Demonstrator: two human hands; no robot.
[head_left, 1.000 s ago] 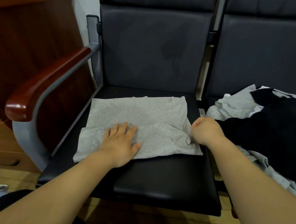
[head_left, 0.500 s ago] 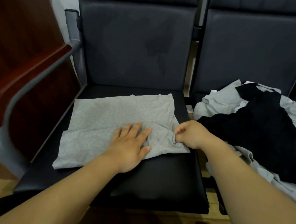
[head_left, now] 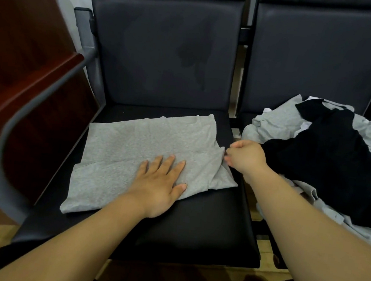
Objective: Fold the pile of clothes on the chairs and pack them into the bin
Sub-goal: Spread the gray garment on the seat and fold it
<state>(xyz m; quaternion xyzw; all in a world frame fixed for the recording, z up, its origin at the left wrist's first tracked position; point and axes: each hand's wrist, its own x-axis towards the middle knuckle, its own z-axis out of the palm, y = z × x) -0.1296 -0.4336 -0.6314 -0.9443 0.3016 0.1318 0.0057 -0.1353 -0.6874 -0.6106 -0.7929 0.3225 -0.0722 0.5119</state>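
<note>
Two dark padded chairs are sitting side by side: left chair and right chair, with a narrow gap between the seats. A dark red wooden cabinet is standing against the wall at far left. A wooden armrest on a grey metal frame is running along the left chair's outer side.

The pile of clothes is lying unfolded on the right chair's seat. It's light grey pieces with a black garment spread over the top, and the near edge is hanging over the seat front.

A grey shirt is lying flat on the left chair's seat, partly folded. One layer is doubled over the near half, and the right end is bunching into a small crease.

The left hand is pressing down on the near-right part of the grey shirt, palm flat. Its fingers are straight and slightly spread, gripping nothing.

The right hand is hovering at the shirt's right edge, over the gap between the seats. Its fingers are curling toward the thumb right at the creased corner. Can't tell whether they're actually pinching the cloth or just touching it.
</note>
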